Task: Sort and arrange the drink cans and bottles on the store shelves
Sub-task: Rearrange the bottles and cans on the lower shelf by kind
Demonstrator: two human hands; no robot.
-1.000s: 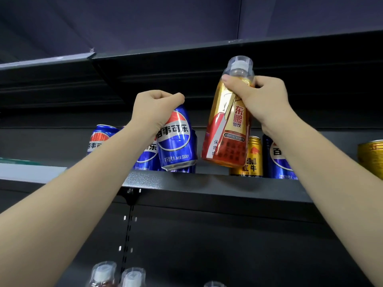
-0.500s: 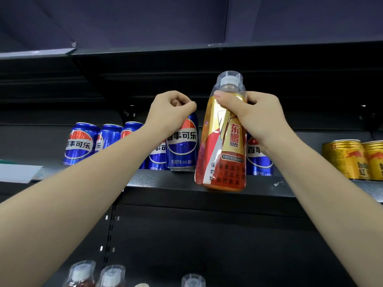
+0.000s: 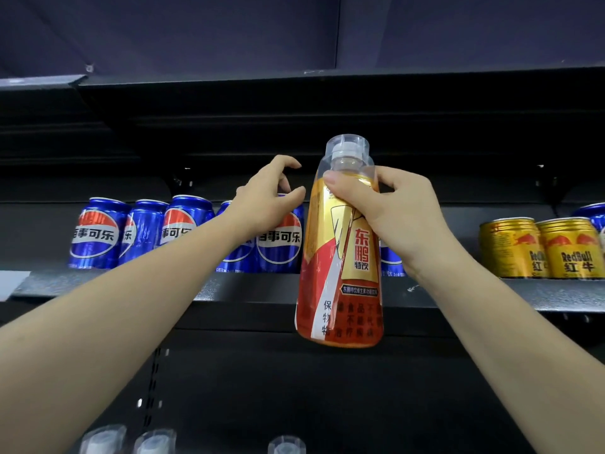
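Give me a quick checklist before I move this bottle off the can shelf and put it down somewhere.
1. Right hand firmly wrapped around the Dongpeng drink bottle: ok.
2. Bottle upright, cap on: ok.
3. Left hand free: ok, fingers open just above the Pepsi can, not gripping.
4. Pepsi cans standing on the shelf: ok.
5. Red Bull cans clear of the bottle: ok, well to its right.
6. Room among the capped bottles on the lower shelf: cannot tell, only tops show.
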